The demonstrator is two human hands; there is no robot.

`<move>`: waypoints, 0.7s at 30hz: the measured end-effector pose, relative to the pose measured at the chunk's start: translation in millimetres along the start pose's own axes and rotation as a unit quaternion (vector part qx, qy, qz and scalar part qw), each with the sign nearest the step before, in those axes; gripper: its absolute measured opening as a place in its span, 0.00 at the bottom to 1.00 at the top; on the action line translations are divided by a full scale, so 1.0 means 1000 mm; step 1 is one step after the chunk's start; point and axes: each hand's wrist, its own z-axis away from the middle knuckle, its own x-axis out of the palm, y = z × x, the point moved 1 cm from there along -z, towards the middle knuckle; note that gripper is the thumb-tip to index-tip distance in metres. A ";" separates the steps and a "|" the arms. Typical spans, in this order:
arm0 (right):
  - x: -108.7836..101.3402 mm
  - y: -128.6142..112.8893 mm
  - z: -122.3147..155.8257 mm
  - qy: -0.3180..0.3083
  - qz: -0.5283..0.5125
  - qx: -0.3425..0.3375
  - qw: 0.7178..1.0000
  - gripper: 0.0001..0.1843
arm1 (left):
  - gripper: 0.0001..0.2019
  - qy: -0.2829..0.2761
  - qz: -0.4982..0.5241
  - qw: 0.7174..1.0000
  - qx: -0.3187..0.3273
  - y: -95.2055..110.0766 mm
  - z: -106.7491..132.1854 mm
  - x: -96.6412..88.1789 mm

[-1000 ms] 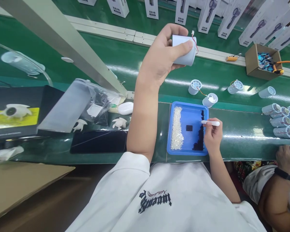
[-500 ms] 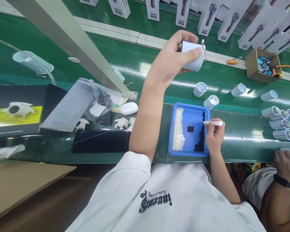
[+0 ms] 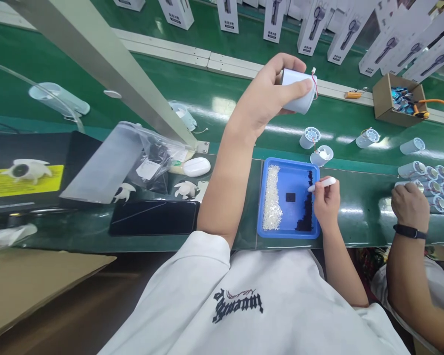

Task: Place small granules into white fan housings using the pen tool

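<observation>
My left hand (image 3: 268,93) is raised above the bench, fingers wrapped round a pale blue plastic cylinder (image 3: 299,102) lying on its side. Thin red and white wires with a small white connector (image 3: 314,71) stick out of its right end. My right hand (image 3: 326,199) pinches a white pen-shaped tool (image 3: 326,183), its tip at the strip of small black pieces (image 3: 306,214). They lie along the right side of a blue tray (image 3: 288,233). That tray also holds clear-white small pieces (image 3: 272,202) on the left and a black square (image 3: 290,197) in the middle.
Two cylinders (image 3: 310,137) stand behind the tray; several more (image 3: 431,180) are grouped at right, where a co-worker's hand (image 3: 410,202) reaches. A cardboard box (image 3: 392,106) and printed boxes (image 3: 313,29) stand farther back. At left are a slanted metal post (image 3: 133,74) and a dark phone-like slab (image 3: 153,218).
My left hand with the cylinder has shifted slightly right and down. The pen-shaped tool's tip has moved a little left and down. The co-worker's hand has moved up to the grouped cylinders.
</observation>
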 end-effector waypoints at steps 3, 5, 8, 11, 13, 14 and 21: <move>0.000 0.001 -0.002 0.050 -0.017 0.009 0.999 0.14 | 0.07 -0.010 -0.010 1.000 0.005 0.000 0.001 0.001; 0.000 0.001 -0.001 0.060 -0.030 0.024 0.997 0.15 | 0.07 -0.014 -0.008 1.000 0.006 0.000 0.002 0.003; 0.000 0.000 0.001 0.057 -0.035 0.036 0.997 0.15 | 0.07 0.012 0.010 1.000 -0.007 0.000 0.001 0.005; 0.001 0.000 0.002 0.053 -0.028 0.031 0.998 0.14 | 0.09 0.046 0.035 0.998 -0.032 -0.001 0.000 0.006; 0.001 0.000 0.002 0.052 -0.020 0.024 0.998 0.13 | 0.11 0.056 0.048 0.997 -0.040 -0.003 -0.001 0.007; 0.002 0.001 0.002 0.052 -0.014 0.021 0.998 0.13 | 0.13 0.059 0.052 0.996 -0.037 -0.004 -0.002 0.007; 0.000 -0.001 -0.003 -0.046 0.004 -0.053 0.998 0.10 | 0.13 0.052 0.141 0.988 -0.037 -0.005 -0.007 0.011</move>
